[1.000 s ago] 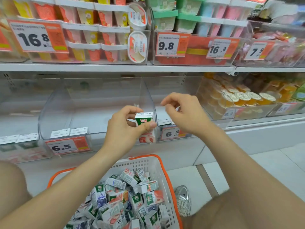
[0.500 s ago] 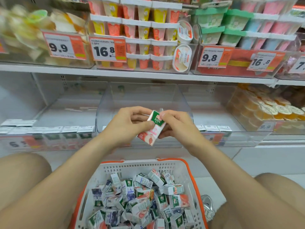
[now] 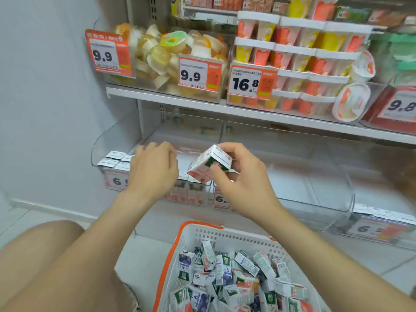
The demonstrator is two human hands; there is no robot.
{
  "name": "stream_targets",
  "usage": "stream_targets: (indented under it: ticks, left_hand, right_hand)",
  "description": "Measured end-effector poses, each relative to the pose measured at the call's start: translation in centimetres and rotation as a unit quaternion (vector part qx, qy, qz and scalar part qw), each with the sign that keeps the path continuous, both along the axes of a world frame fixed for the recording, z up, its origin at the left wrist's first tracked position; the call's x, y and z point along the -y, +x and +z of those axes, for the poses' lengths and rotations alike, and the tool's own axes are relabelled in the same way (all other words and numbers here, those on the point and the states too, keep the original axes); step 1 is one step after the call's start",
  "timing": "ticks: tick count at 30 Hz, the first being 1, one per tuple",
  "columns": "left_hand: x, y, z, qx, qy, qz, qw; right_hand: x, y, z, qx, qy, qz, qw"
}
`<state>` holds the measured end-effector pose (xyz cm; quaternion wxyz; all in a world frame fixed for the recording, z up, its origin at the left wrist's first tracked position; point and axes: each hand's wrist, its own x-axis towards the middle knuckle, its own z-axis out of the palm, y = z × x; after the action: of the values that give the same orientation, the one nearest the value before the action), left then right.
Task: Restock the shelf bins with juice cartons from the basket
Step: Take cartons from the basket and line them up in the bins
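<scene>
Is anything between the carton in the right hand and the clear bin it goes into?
Only the left hand, which is over the front of the bin, just left of the carton held by the right hand. Nothing else visible blocks it.

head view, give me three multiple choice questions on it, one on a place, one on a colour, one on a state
1. Where does the white perforated plastic basket stand? A on the tiled floor; B on the upper shelf; C inside a clear bin.
2. What colour is the basket's rim? A blue; B orange; C black.
3. How is the small white, green and pink juice carton held? A by both hands; B by nobody, lying in a bin; C pinched, tilted, in the right hand.
Answers: 1 A, floor tiles surround it; 2 B, an orange band edges it; 3 C, only right-hand fingers touch it.
</scene>
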<state>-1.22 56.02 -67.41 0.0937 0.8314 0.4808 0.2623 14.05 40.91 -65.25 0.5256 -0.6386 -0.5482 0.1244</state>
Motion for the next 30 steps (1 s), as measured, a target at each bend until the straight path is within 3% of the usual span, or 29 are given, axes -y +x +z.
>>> stream_targets:
  ticks: [3, 5, 8, 15, 20, 23, 27, 30]
  left_hand:
    - [-2.2, -3.4, -1.4, -0.153, -0.073, 0.059, 0.984]
    - [-3.0, -5.1, -2.2, -0.198, -0.099, 0.063, 0.973]
    - [-3.8, -6.4, -2.7, -0.234, -0.145, 0.049, 0.960]
    - [-3.6, -6.1, -2.3, -0.288, -0.111, 0.044, 0.950]
    - [-3.5, -5.1, -3.2, -0.313, -0.094, 0.062, 0.943]
    - [-3.2, -4.9, -3.1, -0.307, -0.075, 0.075, 0.946]
    - [-1.4, -5.4, -2.5, -0.297, 0.024, 0.086, 0.951]
    - [1.3, -5.1, -2.2, -0.237, 0.019, 0.024, 0.971]
  right_hand:
    - [-4.9, -2.6, -0.9, 0.095, 0.004, 0.017, 0.995]
    - [-8.4, -3.6, -1.8, 0.148, -0.002, 0.007, 0.989]
    - [-13.4, -4.3, -3.1, 0.180, -0.059, 0.001, 0.982]
    - [-21.6, -5.4, -4.3, 0.158, -0.285, 0.046, 0.944]
    - [-21.4, -5.7, -4.5, 0.182, -0.334, 0.086, 0.921]
    - [-19.8, -5.6, -4.4, 0.231, -0.302, 0.083, 0.921]
    - [-13.8, -6.0, -4.2, 0.267, -0.083, 0.057, 0.959]
    - [-7.4, -5.5, -4.5, 0.314, -0.101, 0.091, 0.940]
